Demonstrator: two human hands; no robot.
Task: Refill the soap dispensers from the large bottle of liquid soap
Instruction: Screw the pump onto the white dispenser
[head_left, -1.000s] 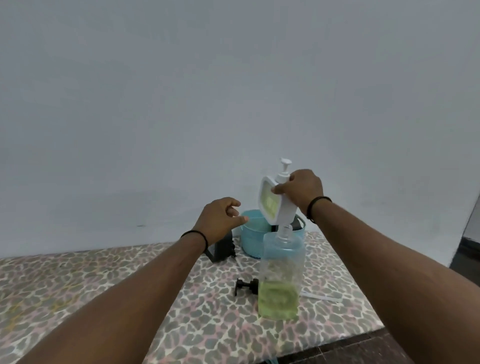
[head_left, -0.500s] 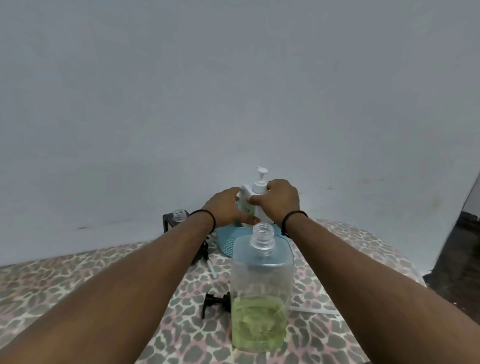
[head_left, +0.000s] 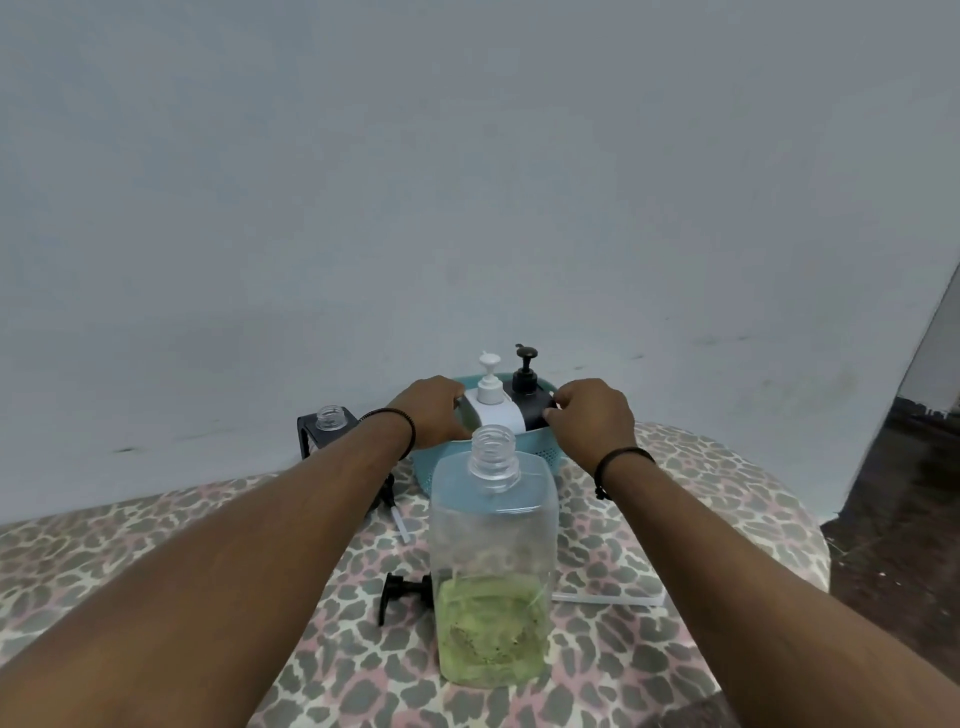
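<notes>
White dispenser (head_left: 491, 410) now inside basket (head_left: 441, 465)

Bare forearms; black cord bracelet (head_left: 408, 428) each wrist.

Bench (head_left: 701, 525): covered by a leopard-print cloth in grey, pink and cream, with a rounded edge at 3 o'clock. Wall (head_left: 467, 182): plain pale grey, filling the upper field from 9 through 12 to 3 o'clock, with a few faint dark marks low down. Floor (head_left: 893, 545): dark, visible at 4 o'clock beyond the bench edge. Wristbands: a black band on each wrist, one at 10 o'clock (head_left: 410, 434) and one at 2 o'clock (head_left: 621, 457) of the centre.
</notes>
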